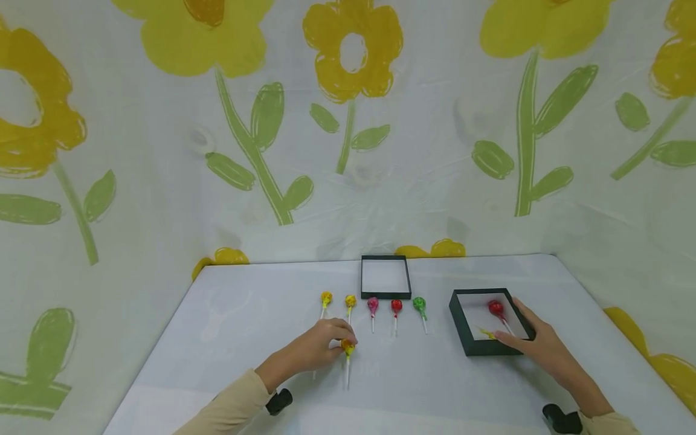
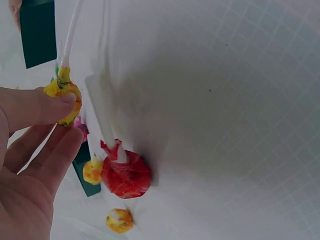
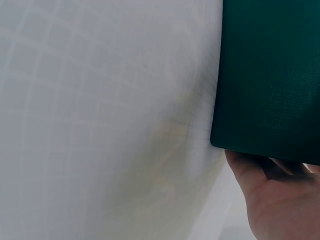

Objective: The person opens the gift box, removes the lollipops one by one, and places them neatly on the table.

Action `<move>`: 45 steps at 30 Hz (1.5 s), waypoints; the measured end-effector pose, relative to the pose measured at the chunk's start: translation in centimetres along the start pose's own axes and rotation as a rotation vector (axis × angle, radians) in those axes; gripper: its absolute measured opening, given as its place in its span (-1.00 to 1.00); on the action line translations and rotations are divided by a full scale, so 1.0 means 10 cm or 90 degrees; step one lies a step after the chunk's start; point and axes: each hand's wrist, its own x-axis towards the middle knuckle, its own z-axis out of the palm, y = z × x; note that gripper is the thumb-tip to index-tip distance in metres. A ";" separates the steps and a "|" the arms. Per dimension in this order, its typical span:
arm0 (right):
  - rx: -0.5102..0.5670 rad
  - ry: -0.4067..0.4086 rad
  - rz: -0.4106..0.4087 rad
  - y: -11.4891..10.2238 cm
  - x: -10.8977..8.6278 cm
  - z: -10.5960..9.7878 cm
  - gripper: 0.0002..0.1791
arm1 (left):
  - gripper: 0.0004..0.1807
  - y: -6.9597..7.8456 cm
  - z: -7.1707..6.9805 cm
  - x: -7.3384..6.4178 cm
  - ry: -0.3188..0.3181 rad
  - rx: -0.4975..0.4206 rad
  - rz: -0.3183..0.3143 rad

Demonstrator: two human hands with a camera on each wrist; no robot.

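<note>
My left hand (image 1: pixel 321 343) pinches a yellow lollipop (image 2: pixel 67 100) by its wrapped head between thumb and fingers, the white stick pointing toward me. Beneath that hand a red lollipop (image 2: pixel 126 175) lies on the table, mostly hidden in the head view. At the right, my right hand (image 1: pixel 544 347) grips the near right corner of a dark green open box (image 1: pixel 462 326), thumb along the near rim and fingers on the right side. Inside the box are a red lollipop (image 1: pixel 496 308) and a partly hidden yellow wrapper (image 1: pixel 486 333) near the thumb.
Beyond my left hand runs a row of lollipops: two yellow ones (image 1: pixel 326 298), a pink one (image 1: pixel 372 304), a red one (image 1: pixel 396 306) and a green one (image 1: pixel 419 304). Behind them, a dark-rimmed box lid (image 1: pixel 408 278) lies on the white table (image 1: pixel 244 302). Flower-printed cloth (image 1: pixel 413 151) surrounds the table.
</note>
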 end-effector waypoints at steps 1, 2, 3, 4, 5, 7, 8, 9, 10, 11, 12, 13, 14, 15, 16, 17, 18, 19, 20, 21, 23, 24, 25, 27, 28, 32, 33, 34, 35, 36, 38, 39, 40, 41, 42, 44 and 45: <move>-0.001 0.001 -0.001 0.00 0.00 0.00 0.12 | -0.76 -0.01 0.01 0.00 -0.005 0.001 -0.006; 0.000 0.001 -0.001 0.00 0.00 0.00 0.12 | -0.77 -0.02 0.02 0.01 -0.007 0.004 -0.010; 0.003 -0.001 0.000 -0.01 0.00 -0.01 0.11 | -0.77 -0.03 0.03 0.01 -0.009 0.008 -0.014; 0.005 -0.002 0.002 -0.01 0.00 -0.01 0.11 | -0.78 -0.04 0.04 0.01 -0.010 0.014 -0.017; 0.006 -0.003 0.005 -0.01 0.00 -0.01 0.11 | -0.78 -0.05 0.05 0.02 -0.011 0.021 -0.020; 0.004 -0.004 0.008 -0.01 0.00 -0.01 0.11 | -0.79 -0.06 0.07 0.02 -0.013 0.030 -0.026; 0.004 -0.006 0.008 -0.01 0.00 -0.01 0.10 | -0.79 -0.07 0.07 0.02 -0.012 0.035 -0.031; 0.003 -0.007 0.008 0.00 0.00 -0.01 0.10 | -0.79 -0.07 0.08 0.02 -0.011 0.039 -0.036; 0.001 -0.008 0.010 0.00 0.01 -0.01 0.10 | -0.79 -0.07 0.08 0.02 -0.010 0.041 -0.038; -0.001 -0.008 0.010 0.00 0.01 -0.01 0.10 | -0.79 -0.07 0.08 0.02 -0.008 0.042 -0.040; -0.002 -0.009 0.011 -0.01 0.01 -0.01 0.10 | -0.78 -0.07 0.08 0.02 -0.007 0.040 -0.042; -0.006 -0.009 0.011 -0.01 0.01 -0.01 0.10 | -0.77 -0.07 0.07 0.01 -0.005 0.040 -0.044; -0.008 -0.010 0.012 -0.01 0.01 -0.02 0.11 | -0.76 -0.07 0.07 0.01 -0.003 0.041 -0.044; -0.011 -0.010 0.014 -0.02 0.01 -0.02 0.11 | -0.75 -0.06 0.06 0.01 -0.002 0.040 -0.041; -0.012 -0.010 0.015 -0.02 0.01 -0.03 0.11 | -0.73 -0.06 0.04 0.00 -0.001 0.039 -0.038; -0.012 -0.010 0.012 -0.02 0.01 -0.03 0.11 | -0.71 -0.06 0.04 0.00 0.001 0.039 -0.037; -0.013 -0.009 0.012 -0.03 0.01 -0.03 0.11 | -0.70 -0.06 0.03 0.00 0.002 0.039 -0.037; -0.014 -0.009 0.012 -0.03 0.01 -0.03 0.11 | -0.70 -0.06 0.02 0.00 0.006 0.040 -0.034; -0.013 -0.009 0.012 -0.03 0.01 -0.03 0.11 | -0.70 -0.06 0.02 0.00 0.008 0.040 -0.031; -0.014 -0.009 0.012 -0.03 0.01 -0.03 0.11 | -0.70 -0.07 0.01 0.00 0.010 0.040 -0.028; -0.013 -0.009 0.012 -0.04 0.00 -0.03 0.10 | -0.72 -0.06 0.01 0.00 0.013 0.038 -0.024; -0.013 -0.009 0.013 -0.05 0.00 -0.03 0.10 | -0.73 -0.06 0.01 0.01 0.012 0.036 -0.022; -0.013 -0.008 0.012 -0.05 -0.01 -0.03 0.10 | -0.74 -0.06 0.01 0.01 0.011 0.035 -0.021; -0.011 -0.007 0.012 -0.05 -0.01 -0.02 0.11 | -0.75 -0.05 0.00 0.01 0.006 0.030 -0.021; -0.009 -0.007 0.013 -0.05 -0.01 -0.02 0.11 | -0.73 -0.04 0.00 0.01 0.005 0.026 -0.022; -0.009 -0.007 0.017 -0.05 -0.01 -0.01 0.11 | -0.70 -0.03 0.00 0.01 0.009 0.020 -0.016; -0.011 -0.008 0.019 -0.05 -0.01 -0.01 0.12 | -0.71 -0.04 0.00 0.01 0.013 0.017 -0.014; -0.012 -0.008 0.020 -0.05 -0.01 -0.02 0.12 | -0.73 -0.04 0.01 0.01 0.017 0.015 -0.011; -0.015 -0.008 0.021 -0.05 -0.01 -0.02 0.12 | -0.75 -0.04 0.01 0.01 0.021 0.012 -0.010; -0.016 -0.008 0.023 -0.04 0.00 -0.02 0.12 | -0.77 -0.05 0.02 0.01 0.024 0.009 -0.011; -0.015 -0.010 0.025 -0.04 0.00 -0.02 0.12 | -0.82 -0.05 0.03 0.01 0.026 0.001 -0.017; -0.015 -0.010 0.026 -0.03 0.01 -0.02 0.12 | -0.83 -0.06 0.04 0.01 0.025 -0.003 -0.020; -0.016 -0.010 0.028 -0.03 0.01 -0.02 0.12 | -0.84 -0.06 0.05 0.01 0.024 -0.004 -0.023; -0.016 -0.010 0.029 -0.03 0.01 -0.02 0.12 | -0.85 -0.07 0.05 0.02 0.023 -0.006 -0.027; -0.015 -0.010 0.031 -0.02 0.01 -0.01 0.12 | -0.86 -0.08 0.06 0.02 0.024 -0.007 -0.029; -0.014 -0.010 0.034 -0.02 0.02 -0.01 0.13 | -0.86 -0.08 0.08 0.02 0.024 -0.009 -0.037; -0.015 -0.009 0.036 -0.02 0.02 0.00 0.13 | -0.87 -0.09 0.08 0.03 0.023 -0.011 -0.043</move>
